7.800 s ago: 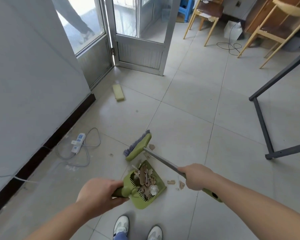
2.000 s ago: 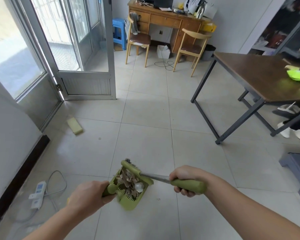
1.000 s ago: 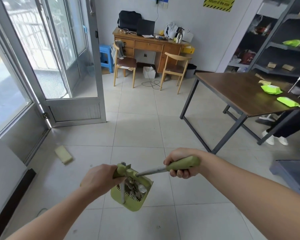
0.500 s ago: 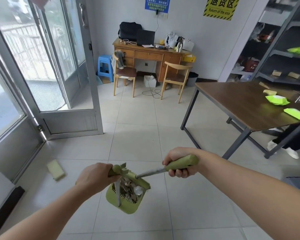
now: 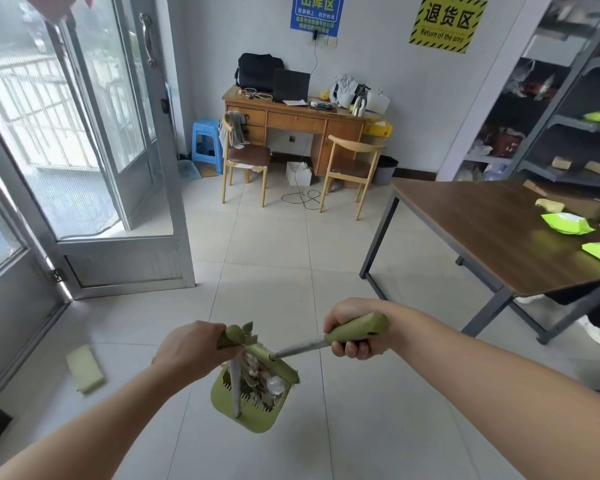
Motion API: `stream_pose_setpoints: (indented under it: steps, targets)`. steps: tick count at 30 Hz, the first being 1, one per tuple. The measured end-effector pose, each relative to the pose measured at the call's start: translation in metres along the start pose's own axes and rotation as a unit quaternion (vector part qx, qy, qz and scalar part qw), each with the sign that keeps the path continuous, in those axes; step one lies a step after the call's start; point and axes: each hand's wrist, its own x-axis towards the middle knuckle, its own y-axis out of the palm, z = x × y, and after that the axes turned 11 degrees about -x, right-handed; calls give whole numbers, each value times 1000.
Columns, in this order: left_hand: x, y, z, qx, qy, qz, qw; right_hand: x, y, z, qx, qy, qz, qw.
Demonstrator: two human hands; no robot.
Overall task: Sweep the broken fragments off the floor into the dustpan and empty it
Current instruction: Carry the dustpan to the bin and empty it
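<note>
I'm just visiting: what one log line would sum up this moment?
stage: dustpan loaded, not yet emptied | left hand: holds dustpan handle | right hand: holds broom handle | fragments: in dustpan, under broom head

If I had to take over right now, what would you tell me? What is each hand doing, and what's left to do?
Left hand: grips the dustpan by its handle, with the pan lifted off the floor.
Right hand: grips the broom handle; the brush head lies across the pan's mouth.
Fragments: piled inside the dustpan.
Done: the sweeping, it seems; no pieces show on the floor in view.
Left: carry the pan level and empty it. The dark bin beside the desk may be the place.
</note>
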Motion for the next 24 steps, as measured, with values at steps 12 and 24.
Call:
stream_pose_setpoints:
  steps: [12,24]
  targets:
    - [143,-21,-2,-30,34,17,999,36,-96,59,10,20,-1,1000]
    - [260,-47,-14,-13,80,33,996,65,-175,105,65,50,-18,996]
